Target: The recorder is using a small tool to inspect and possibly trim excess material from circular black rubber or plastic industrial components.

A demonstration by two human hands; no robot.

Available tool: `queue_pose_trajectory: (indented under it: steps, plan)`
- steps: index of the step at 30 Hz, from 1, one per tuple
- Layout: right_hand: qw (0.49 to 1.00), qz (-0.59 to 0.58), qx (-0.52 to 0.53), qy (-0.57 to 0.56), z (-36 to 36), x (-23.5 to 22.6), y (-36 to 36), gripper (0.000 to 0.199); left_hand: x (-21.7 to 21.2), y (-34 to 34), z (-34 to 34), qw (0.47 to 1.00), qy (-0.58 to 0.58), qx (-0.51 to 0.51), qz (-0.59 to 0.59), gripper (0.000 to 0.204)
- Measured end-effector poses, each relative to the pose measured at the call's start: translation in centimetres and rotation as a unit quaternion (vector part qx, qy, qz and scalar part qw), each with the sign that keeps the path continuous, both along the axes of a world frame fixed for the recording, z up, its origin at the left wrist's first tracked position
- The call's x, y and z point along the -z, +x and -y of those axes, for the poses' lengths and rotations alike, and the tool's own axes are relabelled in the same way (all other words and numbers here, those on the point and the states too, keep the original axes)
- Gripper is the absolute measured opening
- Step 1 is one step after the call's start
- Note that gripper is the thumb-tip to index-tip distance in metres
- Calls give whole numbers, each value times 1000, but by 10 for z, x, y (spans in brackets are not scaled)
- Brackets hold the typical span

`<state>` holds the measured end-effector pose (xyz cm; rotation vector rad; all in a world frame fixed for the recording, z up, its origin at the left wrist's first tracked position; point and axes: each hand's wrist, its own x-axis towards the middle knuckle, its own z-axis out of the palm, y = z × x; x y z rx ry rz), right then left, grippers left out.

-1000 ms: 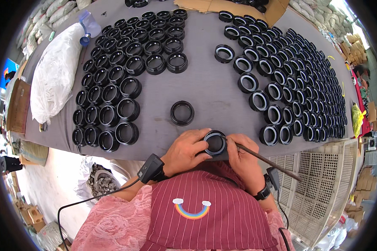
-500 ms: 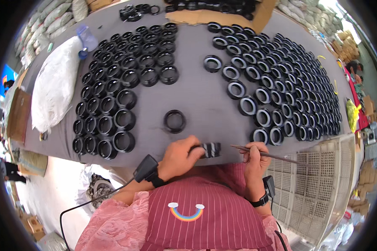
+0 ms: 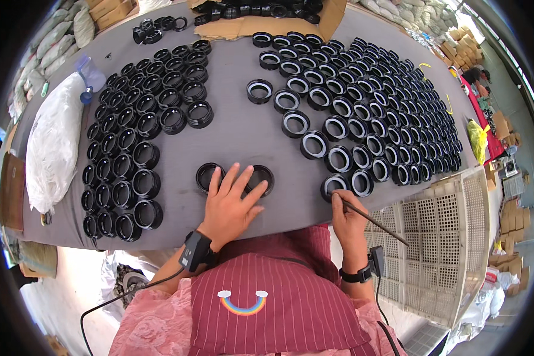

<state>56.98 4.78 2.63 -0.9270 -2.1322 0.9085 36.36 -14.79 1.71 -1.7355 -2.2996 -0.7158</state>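
My left hand (image 3: pixel 230 204) lies with its fingers spread over two black rings in the middle of the table. One black ring (image 3: pixel 203 177) shows left of the fingertips; the other ring (image 3: pixel 269 175) is partly covered by the fingers. In my right hand (image 3: pixel 349 224) is a thin dark stick (image 3: pixel 378 224), pinched between thumb and fingers, its long end slanting down to the right. Just beyond that hand, at the near edge of the right group, sits a black ring with a pale inner band (image 3: pixel 336 185). The stick's tip is hidden near it.
Rows of plain black rings (image 3: pixel 147 213) stand on the left; many pale-lined rings (image 3: pixel 338 159) fill the right. An open cardboard box (image 3: pixel 243 28) of black parts is at the far edge. A white plastic bag (image 3: pixel 53 142) lies left, and a plastic crate (image 3: pixel 439 237) stands right, below the table edge.
The ring my left hand held on edge now lies flat beside the other loose one, and the fingers have spread. My right hand still grips the stick, now beside the right group. The view has shifted.
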Motion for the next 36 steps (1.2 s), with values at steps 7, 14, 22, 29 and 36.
queue_pose_trajectory:
  steps: [7,14,22,29,36]
  plan:
    - [988,-10,-157,-10,43,3,-37,6,-1,-16,-1,989,14,-147,-27,52]
    - [926,-170,-152,-300,54,13,-36,11,-2,17,16,968,58,54,237,63]
    - [949,-79,-218,-215,59,14,-33,9,13,22,12,978,49,72,192,32]
    - [972,15,-232,-41,42,-11,-40,2,10,20,8,979,53,85,177,25]
    - [977,12,-194,86,40,-13,-64,4,13,14,7,974,64,94,196,22]
